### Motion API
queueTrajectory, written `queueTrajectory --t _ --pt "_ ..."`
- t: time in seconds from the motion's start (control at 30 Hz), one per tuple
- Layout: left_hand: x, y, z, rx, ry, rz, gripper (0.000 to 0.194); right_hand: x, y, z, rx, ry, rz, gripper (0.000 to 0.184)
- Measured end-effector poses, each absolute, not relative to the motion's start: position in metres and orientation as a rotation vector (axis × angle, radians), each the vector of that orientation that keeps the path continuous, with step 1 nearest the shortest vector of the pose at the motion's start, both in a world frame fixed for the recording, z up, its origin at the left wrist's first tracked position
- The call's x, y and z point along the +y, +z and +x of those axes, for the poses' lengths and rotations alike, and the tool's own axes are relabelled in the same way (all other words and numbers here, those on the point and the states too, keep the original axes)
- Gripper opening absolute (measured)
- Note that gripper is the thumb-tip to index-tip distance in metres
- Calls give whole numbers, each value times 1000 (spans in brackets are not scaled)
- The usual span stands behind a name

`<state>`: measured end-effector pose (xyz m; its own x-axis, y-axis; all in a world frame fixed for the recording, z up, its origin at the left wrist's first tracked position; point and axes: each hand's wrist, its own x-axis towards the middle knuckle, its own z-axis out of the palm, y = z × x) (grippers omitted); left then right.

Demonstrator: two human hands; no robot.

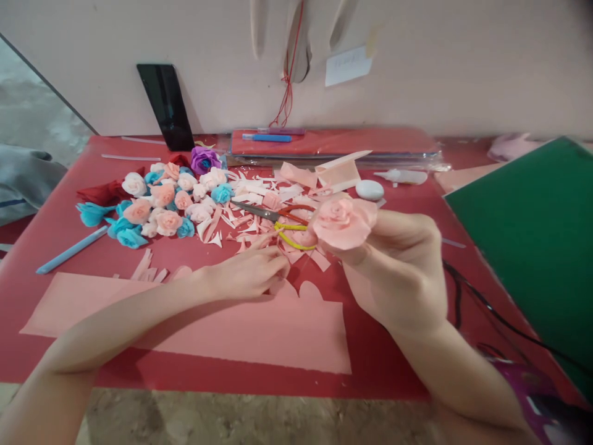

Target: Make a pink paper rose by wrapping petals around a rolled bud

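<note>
My right hand (pixel 403 266) holds up a pink paper rose (pixel 345 221), pinched at its base between thumb and fingers. Low over the table, my left hand (pixel 248 272) has its fingers curled down by rounded pink paper petals (pixel 309 292); what is under the fingertips is hidden. Both lie at the upper edge of a large pink paper sheet (pixel 259 330). Just beyond the left hand, scissors (pixel 259 211) with red and yellow handles rest among pink paper scraps (pixel 250 188).
Finished paper flowers (pixel 162 194) are heaped at the left, beside a blue stick (pixel 71 250). A phone (pixel 165 105) leans on the wall. Behind the scraps are a white oval object (pixel 369 190) and a small bottle (pixel 403 177). A green board (pixel 532 247) and black cable (pixel 491 306) lie right.
</note>
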<state>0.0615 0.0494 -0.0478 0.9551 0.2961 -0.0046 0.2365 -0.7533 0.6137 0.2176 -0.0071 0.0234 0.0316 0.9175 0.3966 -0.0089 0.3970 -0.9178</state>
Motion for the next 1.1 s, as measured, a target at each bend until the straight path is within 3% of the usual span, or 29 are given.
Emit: queueTrajectory --t 0.23,0.6,1.1 --pt "54 -48 61 418 142 2397 23 -7 23 217 -1335 915 -890 14" --pt "55 -47 58 385 64 2336 7 -8 24 217 -1331 903 -901 16" --pt "62 -45 55 478 175 2037 9 -8 24 216 -1316 930 -885 13"
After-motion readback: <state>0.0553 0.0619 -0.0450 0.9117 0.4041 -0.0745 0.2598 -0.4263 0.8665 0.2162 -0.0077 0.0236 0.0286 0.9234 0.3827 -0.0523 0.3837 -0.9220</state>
